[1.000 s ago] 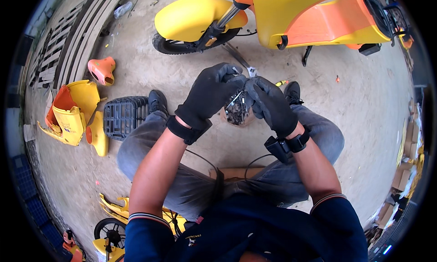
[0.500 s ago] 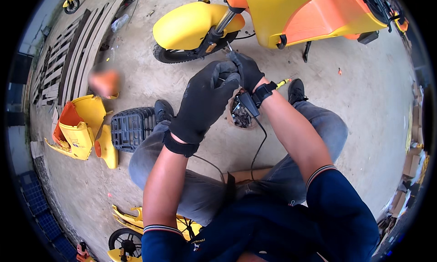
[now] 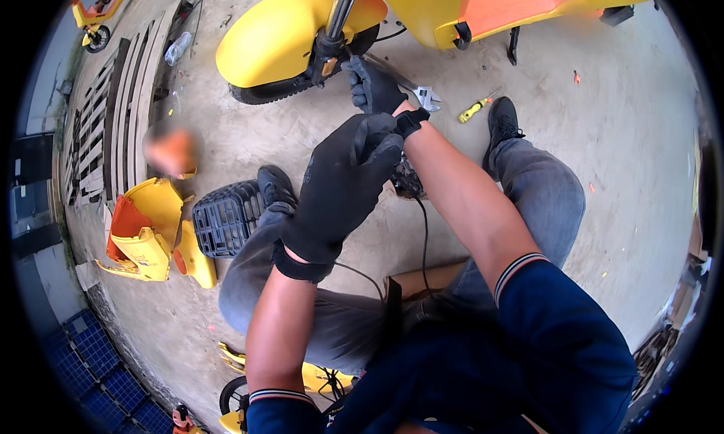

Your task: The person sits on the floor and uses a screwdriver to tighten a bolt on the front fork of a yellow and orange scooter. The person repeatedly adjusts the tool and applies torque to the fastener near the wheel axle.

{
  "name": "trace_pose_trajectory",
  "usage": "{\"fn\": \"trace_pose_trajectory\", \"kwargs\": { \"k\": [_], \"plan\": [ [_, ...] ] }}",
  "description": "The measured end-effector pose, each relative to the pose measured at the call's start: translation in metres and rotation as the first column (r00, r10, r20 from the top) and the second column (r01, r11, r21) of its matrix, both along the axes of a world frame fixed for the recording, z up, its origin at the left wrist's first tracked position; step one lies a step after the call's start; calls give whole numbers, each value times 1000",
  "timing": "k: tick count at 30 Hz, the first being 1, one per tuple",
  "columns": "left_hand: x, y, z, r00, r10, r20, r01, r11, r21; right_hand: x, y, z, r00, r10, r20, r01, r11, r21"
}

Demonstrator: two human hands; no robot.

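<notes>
My right hand, in a dark glove, is closed beside the front fork of a yellow and orange scooter. A thin metal rod shows above its fingers, close to the fork leg; the rest of it is hidden in the grip. Nearer to me, my left hand, gloved too, has its thumb and fingers curled together; I cannot make out what they hold. The yellow front fender covers the black front tyre. Past my right wrist, an adjustable wrench lies on the concrete.
A yellow-handled screwdriver lies near my right shoe. Partly behind my right forearm sits a container of small dark parts. A black basket and yellow body panels are at left, before a wooden pallet.
My right hand has moved away from my left, up and leftward to the fork. The wrench has come into sight. The whole view has shifted slightly.
</notes>
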State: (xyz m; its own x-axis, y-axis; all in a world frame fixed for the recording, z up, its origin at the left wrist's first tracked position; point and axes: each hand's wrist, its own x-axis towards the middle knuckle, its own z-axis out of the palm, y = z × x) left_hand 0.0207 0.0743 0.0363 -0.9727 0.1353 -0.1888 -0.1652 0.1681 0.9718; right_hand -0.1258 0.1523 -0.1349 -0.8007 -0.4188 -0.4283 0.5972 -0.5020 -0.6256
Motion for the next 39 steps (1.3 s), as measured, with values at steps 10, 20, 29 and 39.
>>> {"fn": "trace_pose_trajectory", "kwargs": {
  "k": [10, 20, 29, 39],
  "plan": [
    [-1, -1, -11, 1000, -9, -19, 10, 999, 36, -2, 2, -8, 994, 36, 106, -8, 968, -252],
    [-5, 0, -2, 998, -29, 61, 31, 999, -34, -11, 8, -21, 994, 52, 93, -26, 963, -267],
    [-3, 0, 0, 999, -16, 29, 19, 995, -100, -13, 14, -20, 983, 139, 122, -73, 897, -437],
    [-6, 5, 12, 994, -1, 107, 6, 999, -40, -19, 15, -20, 987, 92, 132, -27, 904, -428]
  ]
}}
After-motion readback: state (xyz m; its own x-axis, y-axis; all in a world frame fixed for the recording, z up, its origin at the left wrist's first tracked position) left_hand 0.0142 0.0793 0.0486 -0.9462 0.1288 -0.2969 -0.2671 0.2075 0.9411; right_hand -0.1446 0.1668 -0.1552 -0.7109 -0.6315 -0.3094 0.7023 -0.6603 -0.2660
